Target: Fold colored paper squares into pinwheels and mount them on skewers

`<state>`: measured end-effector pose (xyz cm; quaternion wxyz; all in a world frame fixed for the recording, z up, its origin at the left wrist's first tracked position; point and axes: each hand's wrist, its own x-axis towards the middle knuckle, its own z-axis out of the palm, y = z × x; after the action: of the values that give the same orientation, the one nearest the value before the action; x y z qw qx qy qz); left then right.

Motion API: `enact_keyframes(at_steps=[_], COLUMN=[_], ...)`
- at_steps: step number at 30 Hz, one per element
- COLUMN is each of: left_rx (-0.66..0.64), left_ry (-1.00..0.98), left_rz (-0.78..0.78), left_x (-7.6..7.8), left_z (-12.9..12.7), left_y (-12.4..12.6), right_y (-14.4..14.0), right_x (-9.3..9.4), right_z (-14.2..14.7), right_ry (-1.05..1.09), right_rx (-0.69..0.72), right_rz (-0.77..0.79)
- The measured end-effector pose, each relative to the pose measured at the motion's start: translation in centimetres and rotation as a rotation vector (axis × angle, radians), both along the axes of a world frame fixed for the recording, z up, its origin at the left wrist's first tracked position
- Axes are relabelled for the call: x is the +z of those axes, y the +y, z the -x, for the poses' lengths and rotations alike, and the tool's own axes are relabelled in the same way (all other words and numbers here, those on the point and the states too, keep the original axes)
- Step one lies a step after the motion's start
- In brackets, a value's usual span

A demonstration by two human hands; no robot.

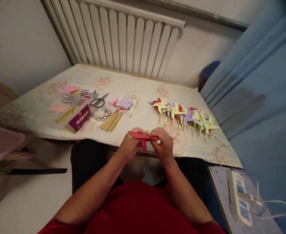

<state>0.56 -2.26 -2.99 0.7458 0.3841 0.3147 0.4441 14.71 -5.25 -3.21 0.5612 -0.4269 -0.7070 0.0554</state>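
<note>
Between my hands, at the table's front edge, is a red paper pinwheel (144, 137) with a thin wooden stick end (146, 132) showing behind it. My left hand (131, 143) is closed on the pinwheel's left side. On the other side my right hand (162, 143) pinches the paper near its right blade. Whatever lies under the fingertips is hidden. Just beyond my left hand lie a bundle of wooden sticks (110, 121), a stack of coloured paper squares (124, 103) and a round clear container of shiny pins (101, 114).
Finished pinwheels (187, 117) in several colours lie in a row at the right. Scissors (99, 101), a purple-labelled box (79, 117) with sticks and loose coloured paper (71, 88) occupy the left. A power strip (240, 198) with cables sits on a side surface at the lower right.
</note>
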Motion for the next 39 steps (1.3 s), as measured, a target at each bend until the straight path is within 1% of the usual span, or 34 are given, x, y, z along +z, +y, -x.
enact_keyframes(at_steps=[3,10,17,26,31,36,39], left_rx=[-0.008,0.023,0.026,0.013,0.010,-0.011,-0.004], left_ry=[0.012,0.050,0.072,0.087,0.083,0.083,0.138], left_rz=[-0.014,-0.087,-0.092,-0.113,-0.097,-0.134,-0.148], left_x=[-0.17,-0.75,-0.72,-0.80,-0.54,-0.49,-0.31], left_z=[0.03,0.04,0.08,0.25,0.22,0.32,0.48], left_y=[0.09,0.37,0.26,0.20,0.07,0.06,0.07], right_y=[0.09,0.13,0.18,0.01,-0.10,-0.26,-0.37], right_x=[-0.11,-0.27,-0.38,0.03,0.20,0.33,0.19], right_z=[-0.02,0.03,0.07,0.22,0.35,0.49,0.54], right_ry=[0.003,-0.002,0.011,0.014,0.050,0.134,0.206], right_rx=[0.005,0.001,0.004,0.000,-0.006,0.017,0.024], right_rz=[0.004,0.011,-0.002,0.020,0.088,0.166,0.242])
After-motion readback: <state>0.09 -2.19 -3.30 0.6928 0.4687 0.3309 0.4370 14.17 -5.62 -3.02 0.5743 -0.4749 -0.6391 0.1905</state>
